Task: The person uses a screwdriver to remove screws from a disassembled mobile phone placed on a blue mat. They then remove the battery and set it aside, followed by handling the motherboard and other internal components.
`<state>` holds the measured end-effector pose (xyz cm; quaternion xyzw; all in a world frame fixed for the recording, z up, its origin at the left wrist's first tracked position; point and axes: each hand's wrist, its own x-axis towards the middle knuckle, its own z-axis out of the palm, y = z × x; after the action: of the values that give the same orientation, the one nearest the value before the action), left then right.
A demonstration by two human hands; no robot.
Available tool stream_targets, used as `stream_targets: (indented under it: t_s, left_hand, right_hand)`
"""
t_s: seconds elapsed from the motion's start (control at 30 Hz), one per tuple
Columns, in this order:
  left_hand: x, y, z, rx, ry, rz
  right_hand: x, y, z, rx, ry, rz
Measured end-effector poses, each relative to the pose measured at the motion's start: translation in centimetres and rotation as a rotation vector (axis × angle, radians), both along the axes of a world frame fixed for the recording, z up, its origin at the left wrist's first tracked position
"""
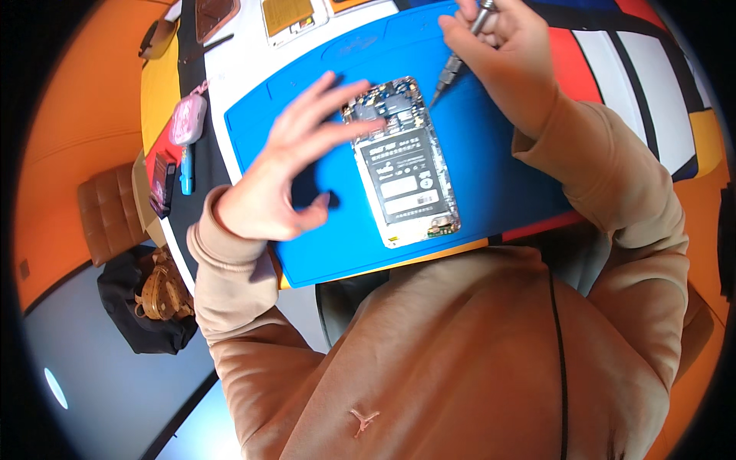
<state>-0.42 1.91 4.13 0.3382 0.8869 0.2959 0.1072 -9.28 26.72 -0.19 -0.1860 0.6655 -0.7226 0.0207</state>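
Observation:
An opened smartphone (402,172) lies on a blue work mat (498,176), its circuit board at the far end and a dark battery (402,176) filling the middle. My left hand (295,153) reaches in over the phone's upper left edge, fingers spread, with the fingertips over or on the circuit board; whether they touch it I cannot tell. In my right hand (506,54) is a slim metal screwdriver (452,70), slanting down to the left. Its tip points at the mat just beside the phone's upper right edge.
Beyond the mat lie phone parts (294,19) and a brown phone cover (217,17). A pink-and-white case (188,120), a blue pen-like item (186,170) and a dark small object (162,184) sit along the table's left side. A brown bag (163,291) rests lower left, off the table.

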Motion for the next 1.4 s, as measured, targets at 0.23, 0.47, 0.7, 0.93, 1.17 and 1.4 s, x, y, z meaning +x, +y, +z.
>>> stream_targets:
  t_s: [0.23,0.47,0.7,0.93,1.17,1.4]
  left_hand:
    - [1.6,6.4,2.3,-0.599,0.362,-0.144]
    - [-0.4,8.7,2.9,-0.88,0.673,-0.325]
    - [-3.2,6.8,4.3,-0.814,0.422,-0.254]
    - [-2.4,2.6,5.4,-0.628,0.21,0.009]
    - [1.2,1.0,4.4,-0.46,0.471,0.124]
    - [2.1,1.5,3.3,-0.499,0.663,0.037]
  right_hand:
    - [-2.3,0.5,0.0,-0.056,0.102,-0.08]
    - [-5.8,1.2,-1.4,-0.124,0.228,-0.211]
    - [-7.2,1.0,-2.4,-0.38,0.083,-0.115]
    - [-7.4,0.7,-2.3,-0.323,0.149,-0.206]
    - [-7.3,0.4,-2.9,-0.128,0.259,-0.305]
    - [-7.2,0.4,-3.0,-0.128,0.264,-0.305]
